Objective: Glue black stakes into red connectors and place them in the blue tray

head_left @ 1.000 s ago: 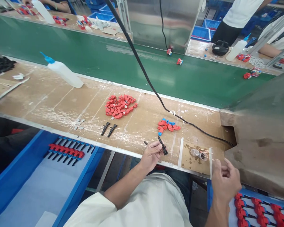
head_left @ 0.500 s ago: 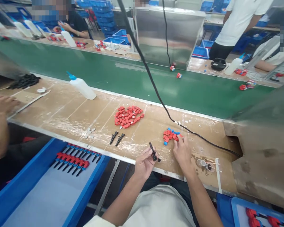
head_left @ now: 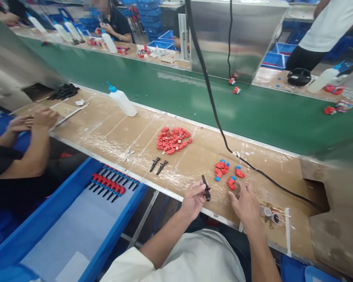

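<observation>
My left hand (head_left: 193, 200) is closed around a black toy gun (head_left: 206, 188), which stands up between thumb and fingers. Over the bench, my right hand (head_left: 246, 201) has thumb and fingers apart and grips nothing. Just beyond its fingertips lies a red-and-blue toy piece (head_left: 231, 182), with another red-and-blue piece (head_left: 239, 172) behind it. A small cluster of red-and-blue pieces (head_left: 221, 169) sits to their left. Two more black toy guns (head_left: 158, 166) lie side by side farther left, below a heap of red pieces (head_left: 173, 140).
A blue-capped white bottle (head_left: 123, 102) stands behind the heap. A black cable (head_left: 214, 105) hangs across the bench. Small pots with sticks (head_left: 275, 216) are at the right. A blue tray (head_left: 117, 223) with finished rows is at lower left. A co-worker's hands (head_left: 37, 118) are at far left.
My right hand has drawn back from the cluster and opened; two red-and-blue pieces now lie apart from it. My left hand still holds the black toy gun. The view has shifted.
</observation>
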Available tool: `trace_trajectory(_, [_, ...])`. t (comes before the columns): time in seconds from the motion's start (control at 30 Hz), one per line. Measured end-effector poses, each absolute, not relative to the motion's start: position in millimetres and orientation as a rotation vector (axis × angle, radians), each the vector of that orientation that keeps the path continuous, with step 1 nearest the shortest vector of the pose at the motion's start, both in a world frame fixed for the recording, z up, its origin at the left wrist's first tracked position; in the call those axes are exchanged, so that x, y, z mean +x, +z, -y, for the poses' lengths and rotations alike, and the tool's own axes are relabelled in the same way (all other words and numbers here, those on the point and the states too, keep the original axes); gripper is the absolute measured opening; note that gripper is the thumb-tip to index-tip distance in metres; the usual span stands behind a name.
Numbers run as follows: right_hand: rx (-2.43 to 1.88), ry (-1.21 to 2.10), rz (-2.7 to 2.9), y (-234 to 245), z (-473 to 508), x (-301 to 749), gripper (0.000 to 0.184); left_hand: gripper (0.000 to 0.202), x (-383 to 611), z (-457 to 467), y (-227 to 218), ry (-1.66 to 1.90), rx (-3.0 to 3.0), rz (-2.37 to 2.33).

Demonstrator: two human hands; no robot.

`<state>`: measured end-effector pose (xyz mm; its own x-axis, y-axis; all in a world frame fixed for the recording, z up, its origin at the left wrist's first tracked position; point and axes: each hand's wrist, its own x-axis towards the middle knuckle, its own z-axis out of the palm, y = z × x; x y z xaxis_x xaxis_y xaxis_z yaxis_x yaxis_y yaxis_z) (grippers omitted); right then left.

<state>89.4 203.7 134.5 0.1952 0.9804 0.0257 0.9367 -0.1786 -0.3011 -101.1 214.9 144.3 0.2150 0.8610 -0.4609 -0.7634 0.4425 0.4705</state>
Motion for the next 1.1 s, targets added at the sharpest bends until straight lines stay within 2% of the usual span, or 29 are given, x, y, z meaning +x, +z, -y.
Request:
trace_trajectory(0.13, [-2.107, 0.304, 1.709, 131, -214, 83, 0.031, 0.028, -99, -215, 144, 1.120, 0.137, -0.733])
trace_trajectory(0.47, [-2.145, 0.483, 1.408, 133, -225, 85, 0.014, 0.031, -101, -214, 147, 1.117, 0.140, -0.757])
trace_trajectory(0.57, [-2.090, 0.658, 1.297, 136, -225, 91, 0.021, 0.033, -98, -214, 149, 1.097, 0.154, -0.742])
trace_trajectory(0.7, [-1.864, 1.044, 1.152, 148, -218, 97, 0.044, 0.034, -94, -213, 152, 1.083, 0.162, -0.728])
trace_trajectory(0.8, [-1.652, 1.323, 1.050, 160, -207, 97, 0.053, 0.035, -90, -212, 154, 1.047, 0.162, -0.688])
trace_trajectory(0.9, [-1.466, 1.489, 0.958, 168, -198, 93, 0.050, 0.037, -84, -211, 158, 0.986, 0.177, -0.641])
trace_trajectory(1.0, [-1.214, 1.679, 0.727, 168, -194, 88, 0.039, 0.038, -78, -210, 160, 0.944, 0.199, -0.629])
trace_trajectory(1.1, [-1.083, 1.749, 0.545, 163, -191, 87, 0.033, 0.041, -74, -210, 162, 0.926, 0.204, -0.634])
